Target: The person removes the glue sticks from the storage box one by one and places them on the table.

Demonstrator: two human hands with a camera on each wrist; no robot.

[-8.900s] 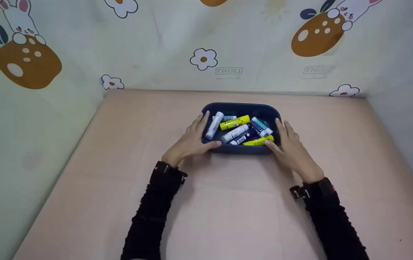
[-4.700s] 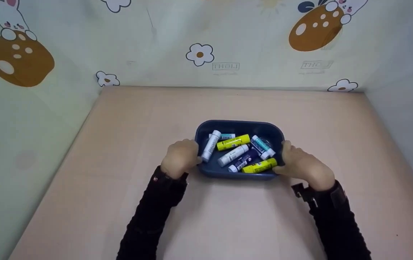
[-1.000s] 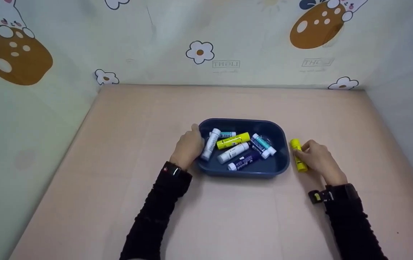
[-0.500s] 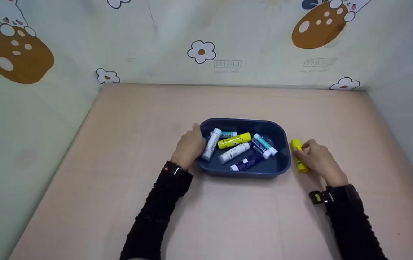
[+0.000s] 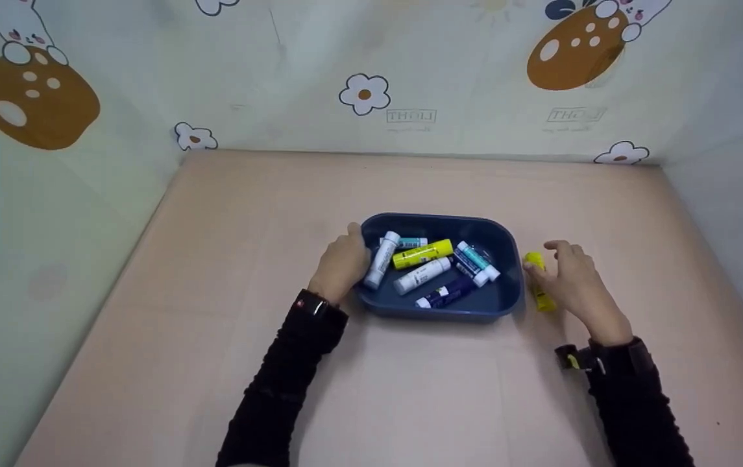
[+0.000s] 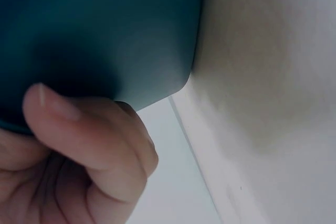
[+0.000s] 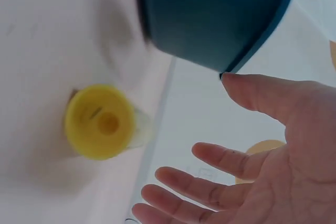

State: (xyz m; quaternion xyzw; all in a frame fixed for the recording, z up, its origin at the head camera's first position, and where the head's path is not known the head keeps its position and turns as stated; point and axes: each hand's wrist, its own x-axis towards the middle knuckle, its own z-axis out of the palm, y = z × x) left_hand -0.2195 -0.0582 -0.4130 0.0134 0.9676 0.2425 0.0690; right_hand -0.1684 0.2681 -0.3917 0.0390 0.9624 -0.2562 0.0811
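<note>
A dark blue plastic bin (image 5: 439,313) sits on the table with several glue sticks lying inside: a yellow one (image 5: 423,254), white ones such as this white glue stick (image 5: 422,275), and a dark purple one (image 5: 446,292). At its left end, my left hand (image 5: 340,264) grips the rim, fingers curled against the outer wall in the left wrist view. Just right of the bin, a second yellow glue stick (image 5: 543,298) lies on the tabletop, its round end facing the right wrist camera. Above it, my right hand (image 5: 575,282) has its fingers spread, holding nothing.
The pale pinkish table (image 5: 410,389) meets a back wall (image 5: 280,91) printed with flowers and rabbits. Side walls rise at the left and right.
Both hands earlier held the bin. My right hand afterwards held a yellow glue stick at the bin's right; now its fingers have parted and lifted off, leaving the stick on the table.
</note>
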